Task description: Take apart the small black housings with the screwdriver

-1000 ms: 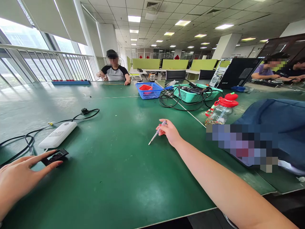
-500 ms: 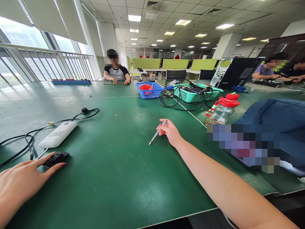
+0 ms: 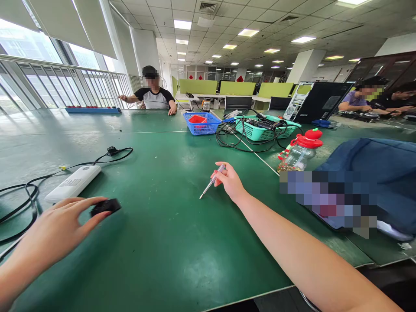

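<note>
My right hand (image 3: 230, 181) is stretched out over the green table (image 3: 169, 225), closed on a thin clear-handled screwdriver (image 3: 210, 183) whose tip points down and left to the mat. My left hand (image 3: 61, 227), at the near left, pinches a small black part (image 3: 105, 206) between thumb and fingers, resting on the mat. Just beyond it lies a white power bank (image 3: 73, 183) with a black cable (image 3: 97, 161) running off to the left.
A blue basket (image 3: 201, 124) and a teal basket (image 3: 264, 128) with cables stand mid-table. A red-lidded bottle (image 3: 300, 151) and a blue bag (image 3: 373, 173) lie at the right. A person sits at the far end; others sit far right.
My left hand has slid the black part to the right and now pinches it instead of lying flat on it. My right hand with the screwdriver has barely moved.
</note>
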A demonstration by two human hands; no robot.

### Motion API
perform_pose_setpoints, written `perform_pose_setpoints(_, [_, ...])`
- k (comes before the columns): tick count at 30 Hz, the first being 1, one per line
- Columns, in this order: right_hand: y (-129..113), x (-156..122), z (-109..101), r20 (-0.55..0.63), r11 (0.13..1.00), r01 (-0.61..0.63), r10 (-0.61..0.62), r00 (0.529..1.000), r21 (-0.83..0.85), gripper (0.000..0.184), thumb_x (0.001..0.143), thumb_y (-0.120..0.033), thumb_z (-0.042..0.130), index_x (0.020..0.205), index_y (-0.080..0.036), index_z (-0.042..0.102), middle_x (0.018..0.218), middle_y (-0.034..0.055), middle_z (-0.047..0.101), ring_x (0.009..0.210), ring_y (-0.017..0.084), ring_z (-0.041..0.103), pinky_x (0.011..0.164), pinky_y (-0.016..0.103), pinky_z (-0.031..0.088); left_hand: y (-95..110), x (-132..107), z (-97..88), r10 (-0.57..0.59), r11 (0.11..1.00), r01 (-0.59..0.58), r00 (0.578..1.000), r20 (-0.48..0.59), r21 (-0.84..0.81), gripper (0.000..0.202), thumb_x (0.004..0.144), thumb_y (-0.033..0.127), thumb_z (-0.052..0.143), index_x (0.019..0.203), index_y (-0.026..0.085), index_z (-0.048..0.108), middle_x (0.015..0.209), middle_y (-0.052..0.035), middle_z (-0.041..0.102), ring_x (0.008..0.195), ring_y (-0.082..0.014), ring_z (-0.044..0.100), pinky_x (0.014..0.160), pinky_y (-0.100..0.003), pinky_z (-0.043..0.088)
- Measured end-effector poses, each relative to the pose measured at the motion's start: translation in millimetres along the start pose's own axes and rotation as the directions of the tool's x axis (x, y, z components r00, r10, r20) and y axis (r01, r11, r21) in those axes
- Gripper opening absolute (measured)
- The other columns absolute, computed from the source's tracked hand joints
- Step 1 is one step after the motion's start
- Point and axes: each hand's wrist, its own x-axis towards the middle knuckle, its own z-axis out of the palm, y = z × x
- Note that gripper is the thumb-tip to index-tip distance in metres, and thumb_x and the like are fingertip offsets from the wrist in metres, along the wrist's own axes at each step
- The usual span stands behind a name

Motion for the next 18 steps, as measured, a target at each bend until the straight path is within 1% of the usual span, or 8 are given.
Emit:
perform_pose_setpoints(2, [-6, -7, 6, 0.035, 0.994, 0.094, -0.092, 0.995, -0.055, 0.04, 0.077, -0.04, 0.065, 0.11, -0.024, 0.049, 0.072, -0.004, 0.063, 0.053, 0.011, 0.055, 0.062, 0.032, 0.048, 45, 7, -6.4, 0.155, 0.988, -0.154, 0.987, 0.039, -0.029, 0.051, 0.08, 0.064, 0.045, 0.117, 0.034, 0.063, 0.105, -0.0016, 0.067, 0.099, -0.0253, 0.06, 0.092, -0.036, 0.044])
perform_pose_setpoints(5, [-18, -20, 15, 0.106, 0.961, 0.236, -0.222, 0.969, -0.145, 0.04, 0.081, -0.038, 0.062, 0.115, -0.026, 0.048, 0.076, -0.0021, 0.063, 0.06, 0.014, 0.057, 0.063, 0.032, 0.048, 110, 24, -2.4, 0.366, 0.928, -0.361, 0.929, 0.057, -0.091, 0.044, 0.085, 0.052, 0.045, 0.12, 0.031, 0.062, 0.106, -0.0049, 0.068, 0.102, -0.0254, 0.059, 0.093, -0.036, 0.044])
perform_pose_setpoints(7, [-24, -28, 19, 0.132, 0.927, 0.307, -0.284, 0.95, -0.217, 0.038, 0.083, -0.035, 0.061, 0.117, -0.026, 0.047, 0.078, -0.0013, 0.062, 0.064, 0.015, 0.058, 0.065, 0.032, 0.048, 145, 37, 7.8, 0.438, 0.896, -0.428, 0.896, 0.07, -0.117, 0.039, 0.087, 0.045, 0.047, 0.12, 0.029, 0.062, 0.105, -0.007, 0.069, 0.104, -0.0263, 0.059, 0.092, -0.039, 0.045])
perform_pose_setpoints(9, [-27, -33, 22, 0.113, 0.912, 0.327, -0.308, 0.945, -0.249, 0.037, 0.082, -0.035, 0.062, 0.116, -0.027, 0.048, 0.078, -0.0011, 0.062, 0.063, 0.015, 0.058, 0.065, 0.033, 0.047, 171, 49, 20.0, 0.472, 0.878, -0.46, 0.879, 0.073, -0.135, 0.037, 0.086, 0.042, 0.05, 0.118, 0.028, 0.063, 0.103, -0.0085, 0.069, 0.106, -0.0279, 0.058, 0.091, -0.04, 0.045])
perform_pose_setpoints(11, [-27, -35, 22, 0.075, 0.907, 0.335, -0.327, 0.942, -0.256, 0.035, 0.083, -0.037, 0.061, 0.113, -0.027, 0.047, 0.079, -0.0004, 0.062, 0.062, 0.015, 0.058, 0.064, 0.033, 0.048, 188, 58, 31.1, 0.49, 0.865, -0.473, 0.868, 0.08, -0.164, 0.035, 0.084, 0.042, 0.054, 0.115, 0.028, 0.064, 0.096, -0.0088, 0.07, 0.103, -0.0288, 0.058, 0.088, -0.041, 0.046])
perform_pose_setpoints(13, [-26, -36, 22, 0.043, 0.896, 0.368, -0.369, 0.928, -0.25, 0.03, 0.086, -0.038, 0.058, 0.111, -0.027, 0.044, 0.082, 0.0007, 0.061, 0.063, 0.015, 0.058, 0.065, 0.033, 0.049, 197, 63, 40.1, 0.489, 0.86, -0.463, 0.868, 0.09, -0.213, 0.035, 0.081, 0.044, 0.059, 0.112, 0.029, 0.065, 0.091, -0.0084, 0.07, 0.099, -0.0287, 0.059, 0.085, -0.041, 0.046])
perform_pose_setpoints(15, [-23, -35, 23, 0.031, 0.876, 0.418, -0.424, 0.905, -0.24, 0.026, 0.089, -0.037, 0.054, 0.109, -0.028, 0.04, 0.085, 0.0015, 0.061, 0.066, 0.016, 0.059, 0.067, 0.034, 0.05, 201, 66, 47.5, 0.48, 0.851, -0.438, 0.873, 0.09, -0.289, 0.035, 0.08, 0.045, 0.061, 0.111, 0.03, 0.066, 0.093, -0.0081, 0.07, 0.098, -0.028, 0.059, 0.086, -0.041, 0.046])
perform_pose_setpoints(18, [-20, -34, 24, 0.052, 0.853, 0.474, -0.475, 0.879, -0.218, 0.019, 0.092, -0.033, 0.051, 0.105, -0.028, 0.039, 0.085, 0.0011, 0.06, 0.067, 0.015, 0.059, 0.07, 0.036, 0.052, 199, 68, 57.4, 0.492, 0.798, -0.414, 0.867, 0.076, -0.437, 0.035, 0.081, 0.043, 0.061, 0.113, 0.029, 0.065, 0.1, -0.0065, 0.07, 0.103, -0.0262, 0.057, 0.091, -0.04, 0.046])
